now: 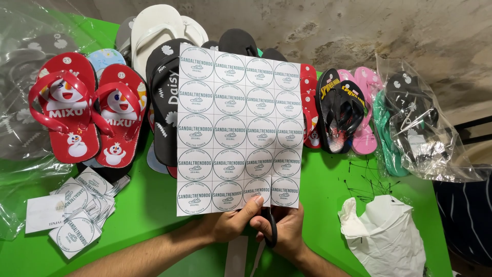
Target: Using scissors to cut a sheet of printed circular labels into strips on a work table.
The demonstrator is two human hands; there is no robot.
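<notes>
White paper label sheet [238,128], round stickers.

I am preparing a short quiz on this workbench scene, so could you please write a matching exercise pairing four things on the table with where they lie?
Things:
1. sheet of round labels
2. red sandals
3. white plastic bag
4. cut label squares

Places:
A. lower right of the green table
B. held up at the centre by the left hand, with the right hand on the scissors
C. lower left, in a loose pile
D. upper left, side by side

Pairs: 1-B, 2-D, 3-A, 4-C
</notes>
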